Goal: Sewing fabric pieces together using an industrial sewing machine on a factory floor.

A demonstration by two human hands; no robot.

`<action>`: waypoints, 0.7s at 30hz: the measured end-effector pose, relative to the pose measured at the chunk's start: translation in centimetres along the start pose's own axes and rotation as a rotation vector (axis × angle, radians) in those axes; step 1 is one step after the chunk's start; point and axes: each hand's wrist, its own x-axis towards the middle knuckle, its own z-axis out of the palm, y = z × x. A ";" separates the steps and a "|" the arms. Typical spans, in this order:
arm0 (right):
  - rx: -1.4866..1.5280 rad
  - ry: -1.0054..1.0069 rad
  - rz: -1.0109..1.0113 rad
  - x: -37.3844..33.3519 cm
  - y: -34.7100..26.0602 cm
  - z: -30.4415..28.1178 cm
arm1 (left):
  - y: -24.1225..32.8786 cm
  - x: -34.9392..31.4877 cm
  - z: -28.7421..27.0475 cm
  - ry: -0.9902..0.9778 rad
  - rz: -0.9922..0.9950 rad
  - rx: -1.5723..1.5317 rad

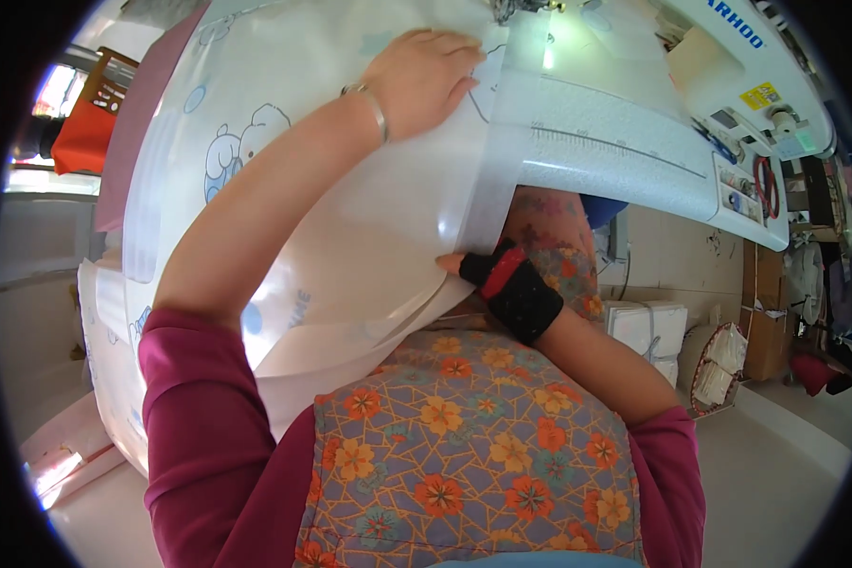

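Note:
A large white plastic-looking sheet with cartoon prints and a translucent strip along its right edge spreads over the sewing machine's bed and down to my lap. My left hand, with a bangle at its wrist, lies flat on the sheet near the strip, fingers stretched toward the presser foot. Lower down, my right hand, in a black and red fingerless glove, grips the sheet's edge by the strip. Its thumb shows on top; its other fingers are mostly hidden.
At the upper right is the white sewing machine, its lit bed marked with a ruler. Red-handled scissors and small tools lie at its right end. Tied white bundles and a basket stand on the floor.

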 end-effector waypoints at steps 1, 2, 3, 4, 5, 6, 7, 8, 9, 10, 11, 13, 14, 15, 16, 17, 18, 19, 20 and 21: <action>0.107 -0.019 -0.017 -0.5 -0.3 0.0 | -1.2 1.2 1.3 0.015 0.013 0.129; 0.099 -0.020 -0.026 -0.7 -0.8 -0.3 | -1.7 2.0 2.0 0.031 0.025 0.259; -0.031 -0.032 0.006 -0.8 -1.3 -0.6 | -2.0 2.1 2.7 0.041 0.024 0.267; -0.157 -0.032 0.046 -1.1 -1.6 -1.1 | -1.5 2.2 3.2 -0.010 -0.041 0.189; -0.163 -0.027 0.045 -1.3 -1.3 -1.5 | -1.2 2.4 3.5 -0.061 -0.106 0.113; -0.125 0.003 0.031 -1.4 -0.9 -2.0 | -1.1 2.7 3.7 -0.054 -0.105 0.111; -0.086 0.027 0.018 -1.4 -0.7 -2.2 | -1.0 2.9 3.6 -0.042 -0.110 0.109; -0.090 0.024 0.016 -1.2 -0.8 -2.5 | -1.0 3.1 3.6 -0.030 -0.115 0.107; -0.148 0.051 -0.039 -1.1 -0.9 -2.8 | -1.0 3.4 3.6 -0.025 -0.118 0.110; -0.203 0.075 -0.092 -0.9 -1.1 -2.9 | -1.3 3.6 3.7 -0.031 -0.140 0.123; -0.205 0.070 -0.095 -0.7 -1.4 -3.2 | -1.5 3.9 3.8 -0.036 -0.162 0.135; -0.253 0.137 -0.268 -0.3 -2.3 -3.7 | -2.0 4.4 3.9 -0.062 -0.196 0.137; -0.255 0.135 -0.272 -0.3 -3.2 -4.1 | -2.0 4.6 3.9 -0.086 -0.223 0.131; -0.305 0.177 -0.211 -0.6 -4.4 -4.3 | -2.0 4.5 3.9 -0.083 -0.225 0.135; -0.351 0.217 -0.150 -0.8 -5.3 -4.3 | -1.9 4.2 3.9 -0.090 -0.243 0.136; -0.351 0.223 -0.152 -1.0 -6.4 -4.3 | -1.5 4.3 4.0 -0.093 -0.255 0.131; -0.525 0.189 -0.141 -1.2 -7.3 -4.1 | -0.8 3.8 4.1 -0.091 -0.251 0.131; -0.696 0.157 -0.128 -1.2 -7.7 -4.1 | 0.3 3.3 4.1 -0.117 -0.242 0.149; -0.691 0.164 -0.131 -0.5 -7.3 -4.1 | 0.8 3.1 4.0 -0.142 -0.230 0.170; -0.813 0.036 -0.039 0.9 -6.1 -4.3 | 0.8 3.5 3.9 -0.143 -0.221 0.172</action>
